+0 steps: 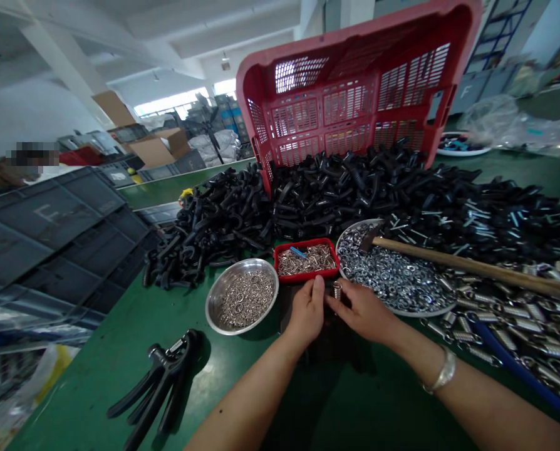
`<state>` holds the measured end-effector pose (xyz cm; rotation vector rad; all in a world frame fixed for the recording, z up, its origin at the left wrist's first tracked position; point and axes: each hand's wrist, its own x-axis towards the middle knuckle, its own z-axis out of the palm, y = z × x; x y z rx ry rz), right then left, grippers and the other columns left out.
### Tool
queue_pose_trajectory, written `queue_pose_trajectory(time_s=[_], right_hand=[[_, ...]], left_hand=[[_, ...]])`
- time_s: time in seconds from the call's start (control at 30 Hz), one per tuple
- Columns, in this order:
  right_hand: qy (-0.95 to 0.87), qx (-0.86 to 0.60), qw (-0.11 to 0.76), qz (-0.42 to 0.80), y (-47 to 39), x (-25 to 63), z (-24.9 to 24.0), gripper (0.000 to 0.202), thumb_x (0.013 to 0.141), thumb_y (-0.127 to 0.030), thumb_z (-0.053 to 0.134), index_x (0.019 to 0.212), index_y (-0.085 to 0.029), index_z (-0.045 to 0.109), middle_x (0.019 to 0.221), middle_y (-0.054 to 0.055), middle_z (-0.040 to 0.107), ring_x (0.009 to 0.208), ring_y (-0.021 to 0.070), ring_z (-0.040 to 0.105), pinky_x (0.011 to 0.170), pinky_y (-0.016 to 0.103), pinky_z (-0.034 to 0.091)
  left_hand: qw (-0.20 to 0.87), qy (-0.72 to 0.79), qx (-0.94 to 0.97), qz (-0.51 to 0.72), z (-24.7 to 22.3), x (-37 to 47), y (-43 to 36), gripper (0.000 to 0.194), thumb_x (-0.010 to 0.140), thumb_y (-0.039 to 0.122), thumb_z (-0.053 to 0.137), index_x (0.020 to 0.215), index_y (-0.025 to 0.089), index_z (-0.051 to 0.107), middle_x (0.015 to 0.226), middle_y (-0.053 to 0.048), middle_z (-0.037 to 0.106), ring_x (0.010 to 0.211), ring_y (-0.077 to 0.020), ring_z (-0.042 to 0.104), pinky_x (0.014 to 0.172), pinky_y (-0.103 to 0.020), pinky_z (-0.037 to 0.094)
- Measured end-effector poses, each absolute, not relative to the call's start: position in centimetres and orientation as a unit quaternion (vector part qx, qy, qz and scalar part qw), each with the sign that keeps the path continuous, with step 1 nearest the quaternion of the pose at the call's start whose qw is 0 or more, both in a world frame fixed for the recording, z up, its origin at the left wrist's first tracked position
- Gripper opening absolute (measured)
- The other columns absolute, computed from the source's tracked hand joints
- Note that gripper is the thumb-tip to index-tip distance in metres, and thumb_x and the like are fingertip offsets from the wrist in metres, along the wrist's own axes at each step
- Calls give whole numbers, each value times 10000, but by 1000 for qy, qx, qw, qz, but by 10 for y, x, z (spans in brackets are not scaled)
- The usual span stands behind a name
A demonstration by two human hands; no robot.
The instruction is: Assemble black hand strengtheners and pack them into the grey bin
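Observation:
My right hand point(362, 313) pinches a small metal spring point(337, 290) between thumb and fingers, over a dark block point(329, 341) on the green table. Close beside it, my left hand point(307, 312) is closed, thumb up; what it holds, if anything, is hidden. Just beyond my hands sits a red tray point(303, 276) of small metal pins with a blue piece on top. A steel bowl point(208, 307) of small metal parts stands left of my left hand. To the right lies a round plate point(444, 311) of shiny metal parts.
A hammer point(468, 266) rests across the plate, near many springs point(510, 313). Black handles point(355, 188) are heaped behind, partly inside a tipped red basket point(322, 113). Assembled black grips point(160, 382) lie front left on the green table point(167, 319). Grey crates point(59, 238) stand left.

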<state>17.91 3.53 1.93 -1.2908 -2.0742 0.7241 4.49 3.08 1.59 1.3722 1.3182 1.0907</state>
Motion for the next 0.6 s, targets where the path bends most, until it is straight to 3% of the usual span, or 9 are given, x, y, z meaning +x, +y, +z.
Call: queue_pose_trajectory(time_s=[0.1, 0.3, 0.47, 0.6], right_hand=[[-782, -473, 274, 301, 34, 182, 17, 224, 820, -406, 426, 729, -206, 470, 653, 16, 555, 596, 149, 500, 558, 263, 328], [-788, -436, 228, 370, 32, 184, 7, 269, 829, -426, 408, 735, -207, 532, 671, 19, 585, 608, 149, 516, 585, 259, 346], [-809, -476, 183, 292, 28, 181, 10, 253, 857, -364, 353, 789, -175, 508, 731, 61, 591, 644, 155, 514, 613, 272, 347], [-844, -435, 122, 288, 28, 178, 16, 216, 849, -300, 348, 784, -153, 492, 755, 81, 587, 665, 155, 518, 623, 269, 358]], left_hand=[[534, 529, 515, 412, 11, 44, 29, 396, 806, 517, 364, 705, 161, 503, 625, 4, 485, 546, -113, 465, 465, -211, 397], [543, 517, 495, 439, -6, 44, 25, 369, 801, 490, 380, 668, 163, 484, 598, 16, 458, 549, -102, 443, 473, -196, 382], [528, 527, 523, 412, -3, 39, 26, 380, 799, 497, 367, 636, 164, 449, 583, 27, 427, 548, -95, 423, 501, -198, 383], [533, 531, 542, 374, -2, 37, 26, 390, 797, 504, 346, 629, 163, 434, 556, 36, 399, 501, -87, 397, 438, -187, 354]])
